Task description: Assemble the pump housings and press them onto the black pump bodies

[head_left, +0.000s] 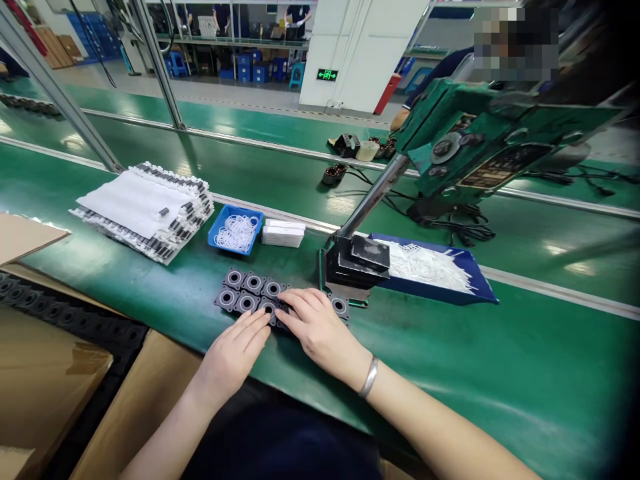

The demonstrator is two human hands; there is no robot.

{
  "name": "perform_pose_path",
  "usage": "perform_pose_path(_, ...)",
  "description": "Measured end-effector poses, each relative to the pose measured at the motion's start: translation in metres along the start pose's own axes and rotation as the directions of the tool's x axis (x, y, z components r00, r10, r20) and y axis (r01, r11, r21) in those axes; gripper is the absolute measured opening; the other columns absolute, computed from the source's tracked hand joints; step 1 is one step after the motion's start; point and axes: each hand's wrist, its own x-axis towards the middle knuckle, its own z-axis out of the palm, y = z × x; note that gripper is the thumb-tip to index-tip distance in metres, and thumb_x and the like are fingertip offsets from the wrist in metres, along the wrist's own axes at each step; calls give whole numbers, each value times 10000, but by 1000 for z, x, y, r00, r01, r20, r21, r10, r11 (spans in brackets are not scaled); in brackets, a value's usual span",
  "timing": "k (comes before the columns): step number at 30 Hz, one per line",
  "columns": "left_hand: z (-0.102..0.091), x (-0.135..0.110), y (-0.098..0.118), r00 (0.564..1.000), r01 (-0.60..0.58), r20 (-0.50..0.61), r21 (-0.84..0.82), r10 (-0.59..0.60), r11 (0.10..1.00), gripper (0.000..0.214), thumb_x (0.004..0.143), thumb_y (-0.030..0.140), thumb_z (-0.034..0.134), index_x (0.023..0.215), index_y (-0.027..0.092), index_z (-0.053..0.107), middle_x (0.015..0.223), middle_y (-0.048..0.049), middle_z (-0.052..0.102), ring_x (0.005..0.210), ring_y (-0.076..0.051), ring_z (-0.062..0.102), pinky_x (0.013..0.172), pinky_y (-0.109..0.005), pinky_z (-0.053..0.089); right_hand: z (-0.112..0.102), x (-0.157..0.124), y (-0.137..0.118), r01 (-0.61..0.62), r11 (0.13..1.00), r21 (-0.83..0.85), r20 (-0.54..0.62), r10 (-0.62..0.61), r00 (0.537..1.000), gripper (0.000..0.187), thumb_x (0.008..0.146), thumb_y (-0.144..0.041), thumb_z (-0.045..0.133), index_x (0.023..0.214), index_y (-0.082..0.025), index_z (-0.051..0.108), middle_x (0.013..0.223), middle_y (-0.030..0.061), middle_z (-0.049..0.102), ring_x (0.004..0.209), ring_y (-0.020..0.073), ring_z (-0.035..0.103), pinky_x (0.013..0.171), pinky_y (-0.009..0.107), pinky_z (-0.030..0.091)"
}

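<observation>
Head view: the left hand (230, 360) and right hand (320, 330), both half open, touched the black plates (248, 303) at 12 o'clock; whether either gripped was unclear. Uneven finger pressure could have skewed their 2 rows.

A green exit sign (327, 75) with arrows marks the white pillar (345, 43).

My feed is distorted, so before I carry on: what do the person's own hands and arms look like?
The left hand and right hand are ungloved, with no sleeves, cables or markings visible. A silver-coloured band is worn at the right wrist. Dark clothing shows below.
</observation>
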Motion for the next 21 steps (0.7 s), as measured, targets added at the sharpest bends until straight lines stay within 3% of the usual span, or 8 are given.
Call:
perform_pose_path(4, -5, 6, 8, 981, 168, -74, -149, -180, 975, 406, 938, -38, 362, 1247, 116, 575, 1240, -133, 687, 1199, -194, 633, 1051, -370, 529, -17, -2, -8, -153, 952, 265, -99, 184, 978, 246, 975, -117, 479, 1157, -189, 628, 1251, 132, 584, 1166, 247, 533, 985, 454, 456)
perform_pose_path(8, -7, 18, 18, 938, 309, -53, -315, -342, 897, 343, 936, 17, 418, 1194, 161, 595, 1085, -86, 729, 1020, -172, 697, 920, -296, 583, -22, -3, -20, -218, 782, 584, 26, 250, 968, 119, 933, -250, 638, 1050, -236, 655, 1226, 90, 572, 1184, 218, 548, 1003, 390, 478)
perform_pose_path(11, -6, 25, 24, 917, 372, 6, -374, -399, 849, 260, 945, 84, 471, 1141, 178, 613, 1032, -77, 732, 946, -185, 706, 843, -296, 595, -17, -4, -24, -251, 724, 642, 28, 305, 952, 24, 928, -234, 642, 913, -222, 656, 1198, 83, 580, 1176, 217, 555, 1014, 402, 468)
perform_pose_path(13, -6, 27, 27, 904, 404, 45, -417, -425, 814, 248, 954, 102, 467, 1132, 183, 621, 1030, -75, 731, 947, -186, 703, 840, -297, 592, -14, -5, -22, -265, 702, 661, 25, 333, 943, 61, 918, -229, 654, 859, -214, 649, 1183, 79, 584, 1160, 214, 563, 1009, 398, 468)
perform_pose_path(21, -6, 22, 32, 870, 452, 189, -676, -456, 582, 337, 958, 92, 446, 1232, 210, 604, 1007, -46, 747, 896, -156, 732, 838, -288, 615, -20, -11, -8, -298, 675, 675, 66, 346, 936, 132, 924, -299, 643, 829, -210, 666, 1163, 83, 609, 1108, 218, 596, 978, 390, 486)
